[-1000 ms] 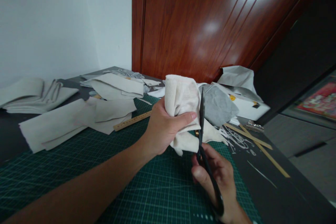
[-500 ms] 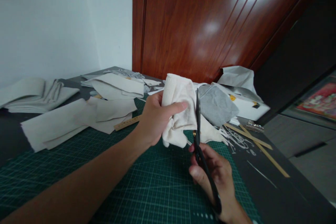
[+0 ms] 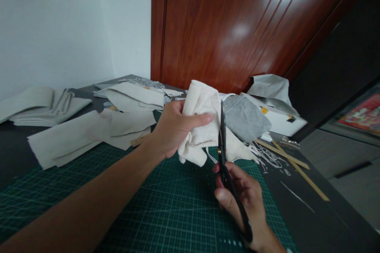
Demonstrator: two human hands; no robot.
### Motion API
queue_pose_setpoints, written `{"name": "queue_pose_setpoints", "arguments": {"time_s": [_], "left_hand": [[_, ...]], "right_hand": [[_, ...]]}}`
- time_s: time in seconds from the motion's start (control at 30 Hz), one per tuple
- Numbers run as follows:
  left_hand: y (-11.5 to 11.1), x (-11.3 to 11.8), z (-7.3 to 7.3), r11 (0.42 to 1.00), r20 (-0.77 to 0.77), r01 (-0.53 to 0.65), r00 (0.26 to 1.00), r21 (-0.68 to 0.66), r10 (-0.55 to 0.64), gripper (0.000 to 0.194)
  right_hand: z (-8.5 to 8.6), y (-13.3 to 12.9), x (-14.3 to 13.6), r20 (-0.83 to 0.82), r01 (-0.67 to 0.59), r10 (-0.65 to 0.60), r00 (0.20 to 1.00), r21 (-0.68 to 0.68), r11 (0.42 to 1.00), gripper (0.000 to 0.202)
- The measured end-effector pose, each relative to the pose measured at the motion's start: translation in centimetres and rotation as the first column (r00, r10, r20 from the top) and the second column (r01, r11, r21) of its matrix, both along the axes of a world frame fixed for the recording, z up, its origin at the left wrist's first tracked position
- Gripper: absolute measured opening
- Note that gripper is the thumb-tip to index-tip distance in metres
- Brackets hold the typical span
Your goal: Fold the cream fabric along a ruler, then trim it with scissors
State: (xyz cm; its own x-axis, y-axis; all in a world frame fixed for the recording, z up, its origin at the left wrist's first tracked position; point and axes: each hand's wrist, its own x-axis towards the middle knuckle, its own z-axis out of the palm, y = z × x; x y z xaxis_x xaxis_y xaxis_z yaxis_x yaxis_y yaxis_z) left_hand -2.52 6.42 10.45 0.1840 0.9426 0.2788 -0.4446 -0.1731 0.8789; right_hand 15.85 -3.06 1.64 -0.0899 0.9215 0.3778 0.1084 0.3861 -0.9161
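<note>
My left hand [image 3: 175,128] grips a folded piece of cream cloth [image 3: 204,104] above the green cutting mat [image 3: 166,209], its thumb pressed on the front. In my right hand [image 3: 243,191] is a pair of black scissors [image 3: 223,138], pointing up and away from me. The blades run along the right edge of the cloth, almost closed. A thin pale strip [image 3: 210,156] hangs below the cloth, near the scissors' pivot. Parts of the cloth's far side are hidden by my hand.
Flat cream cloth pieces [image 3: 68,138] and a folded stack [image 3: 44,104] lie on the left. Grey cloth [image 3: 246,116], a white box [image 3: 282,122], thread scraps [image 3: 270,156] and crossed wooden rulers [image 3: 299,170] lie on the right. A brown door [image 3: 213,27] stands behind.
The cloth in my left hand has shifted slightly left and tilted, away from the blades. A thin strip now shows more clearly below it. The scissors have barely moved.
</note>
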Motion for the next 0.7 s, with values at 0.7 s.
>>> {"name": "queue_pose_setpoints", "arguments": {"time_s": [0.7], "left_hand": [[-0.5,1.4,-1.4,0.979,-0.060,-0.179,0.981,0.097,0.185,0.028]], "right_hand": [[-0.8,0.4,0.1,-0.087,-0.086,0.084,0.993,-0.023,0.996,0.050]]}}
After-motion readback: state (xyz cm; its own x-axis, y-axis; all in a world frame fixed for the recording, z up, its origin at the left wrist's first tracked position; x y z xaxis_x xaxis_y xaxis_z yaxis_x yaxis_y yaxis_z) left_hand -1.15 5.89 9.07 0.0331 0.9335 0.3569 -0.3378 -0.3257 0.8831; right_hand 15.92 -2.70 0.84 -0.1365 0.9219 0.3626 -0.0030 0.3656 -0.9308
